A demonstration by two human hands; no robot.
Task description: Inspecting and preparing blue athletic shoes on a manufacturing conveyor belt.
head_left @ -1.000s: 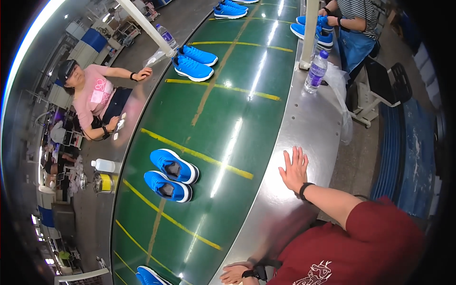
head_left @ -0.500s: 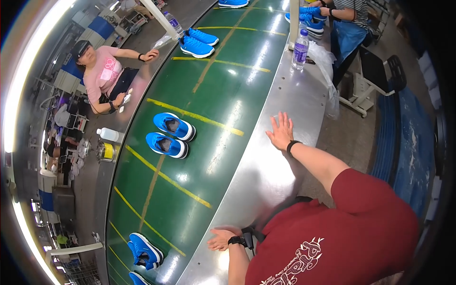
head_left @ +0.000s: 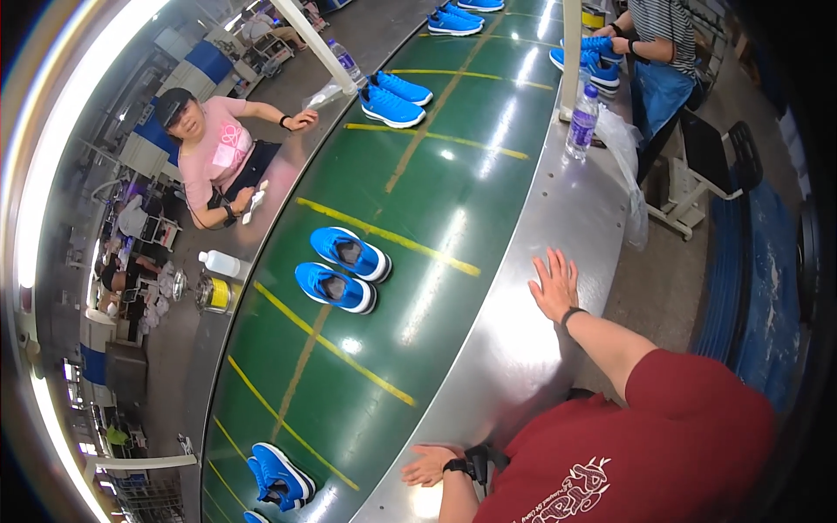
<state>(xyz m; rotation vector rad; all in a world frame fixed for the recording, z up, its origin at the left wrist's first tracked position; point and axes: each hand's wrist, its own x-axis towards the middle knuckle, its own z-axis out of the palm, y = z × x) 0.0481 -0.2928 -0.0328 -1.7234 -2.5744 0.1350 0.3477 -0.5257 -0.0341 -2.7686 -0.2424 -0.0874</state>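
My left hand lies flat on the metal ledge beside the conveyor, its fingers spread. Farther along the same ledge, my right hand rests palm down with fingers apart. Neither hand holds anything. On the green conveyor belt, a pair of blue running shoes with white soles stands side by side, out of reach of both hands. Another pair of blue shoes is farther up the belt. Near the bottom a blue shoe partly covers its mate.
Purple-labelled water bottle and clear plastic bag sit on the right ledge. Across the belt is a person in pink, by a white bottle and a yellow-labelled can. Another person handles blue shoes at upper right. A white post rises there.
The whole view has shifted, so the scene sits lower and farther right. Both my hands stay flat on the ledge. The person in pink has turned their head toward me.
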